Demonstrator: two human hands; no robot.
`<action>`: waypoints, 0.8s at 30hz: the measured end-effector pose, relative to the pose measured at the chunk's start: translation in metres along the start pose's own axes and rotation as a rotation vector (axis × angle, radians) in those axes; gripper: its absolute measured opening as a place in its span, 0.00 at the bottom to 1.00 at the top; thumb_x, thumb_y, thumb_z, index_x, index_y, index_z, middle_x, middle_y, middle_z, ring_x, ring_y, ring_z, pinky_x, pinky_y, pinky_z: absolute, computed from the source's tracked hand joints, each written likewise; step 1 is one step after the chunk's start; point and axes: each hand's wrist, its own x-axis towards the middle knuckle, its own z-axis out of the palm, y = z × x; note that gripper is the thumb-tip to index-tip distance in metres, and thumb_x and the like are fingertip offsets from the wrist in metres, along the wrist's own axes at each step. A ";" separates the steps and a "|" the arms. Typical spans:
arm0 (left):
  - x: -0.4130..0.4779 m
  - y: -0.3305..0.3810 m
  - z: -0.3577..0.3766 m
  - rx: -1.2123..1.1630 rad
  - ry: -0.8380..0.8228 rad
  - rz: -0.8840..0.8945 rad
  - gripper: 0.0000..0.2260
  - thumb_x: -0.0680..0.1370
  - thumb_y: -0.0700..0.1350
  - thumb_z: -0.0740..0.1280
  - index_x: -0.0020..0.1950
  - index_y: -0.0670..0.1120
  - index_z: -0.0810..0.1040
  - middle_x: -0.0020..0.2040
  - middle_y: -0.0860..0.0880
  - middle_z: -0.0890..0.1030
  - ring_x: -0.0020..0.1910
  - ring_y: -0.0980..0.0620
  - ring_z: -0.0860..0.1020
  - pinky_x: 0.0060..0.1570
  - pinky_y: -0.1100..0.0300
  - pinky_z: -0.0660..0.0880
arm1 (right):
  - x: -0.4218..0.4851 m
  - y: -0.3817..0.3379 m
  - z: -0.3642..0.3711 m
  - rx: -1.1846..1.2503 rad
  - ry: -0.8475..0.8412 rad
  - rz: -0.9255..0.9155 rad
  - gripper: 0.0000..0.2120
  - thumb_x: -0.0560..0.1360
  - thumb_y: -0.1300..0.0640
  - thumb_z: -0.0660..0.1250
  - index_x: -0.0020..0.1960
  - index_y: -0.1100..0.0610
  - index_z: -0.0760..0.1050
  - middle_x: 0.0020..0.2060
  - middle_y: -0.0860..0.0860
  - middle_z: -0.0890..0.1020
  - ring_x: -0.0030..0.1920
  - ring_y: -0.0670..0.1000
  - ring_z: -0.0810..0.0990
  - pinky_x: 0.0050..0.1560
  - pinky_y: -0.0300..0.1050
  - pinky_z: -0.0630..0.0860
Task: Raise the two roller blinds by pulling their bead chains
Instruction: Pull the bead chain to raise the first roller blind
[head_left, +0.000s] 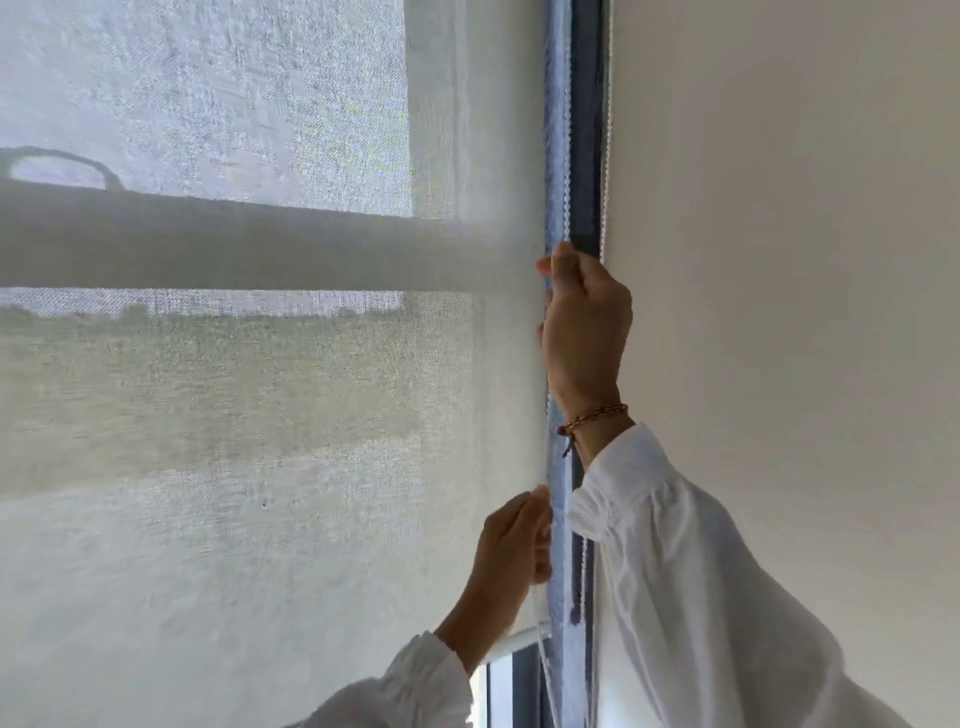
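you have two blinds in front of you and two hands up on the chains between them. the left blind (234, 415) is a sheer woven cloth, pale and see-through, with the dark bar of the window frame (208, 244) showing through it; its white bottom rail (519, 642) sits just below your left hand. the right blind (779, 260) is plain, cream and lets nothing show through. between the two runs a narrow blue-grey strip of frame (587, 130).

i count two white bead chains up there: one (566, 156) running down the blue strip straight into the top of your right grip, and a second (605, 156) hanging along the edge of the right blind, just to the right of that grip and apart from it.

your right hand (584, 338) is the higher one, fingers pressed together around the first chain, which goes in at the fingertips and comes out again below the wrist, past the bracelet (592, 418). your left hand (511, 551) is lower, curled shut at the edge of the sheer blind; a thin chain strand (543, 670) trails down beneath it, but i cannot tell for sure which strand it pinches. both sleeves (701, 597) are white.
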 end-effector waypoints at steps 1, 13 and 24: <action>0.002 0.003 -0.001 -0.030 0.004 -0.029 0.17 0.79 0.46 0.57 0.30 0.48 0.66 0.21 0.56 0.65 0.22 0.56 0.62 0.25 0.65 0.61 | -0.003 -0.003 0.000 0.002 0.027 -0.041 0.14 0.76 0.52 0.58 0.38 0.55 0.79 0.23 0.38 0.69 0.27 0.41 0.68 0.38 0.48 0.71; 0.038 0.127 0.001 -0.073 -0.128 0.260 0.15 0.80 0.50 0.52 0.54 0.45 0.76 0.52 0.49 0.81 0.54 0.51 0.79 0.60 0.56 0.72 | -0.100 0.043 -0.042 -0.183 0.070 -0.180 0.18 0.76 0.48 0.55 0.43 0.58 0.80 0.30 0.43 0.75 0.28 0.33 0.71 0.33 0.24 0.65; 0.032 0.160 0.048 0.043 0.164 0.537 0.19 0.79 0.50 0.56 0.29 0.49 0.70 0.17 0.55 0.64 0.17 0.57 0.61 0.23 0.64 0.58 | -0.123 0.043 -0.048 0.053 -0.024 0.083 0.16 0.77 0.44 0.59 0.41 0.52 0.79 0.22 0.40 0.71 0.26 0.39 0.68 0.31 0.39 0.66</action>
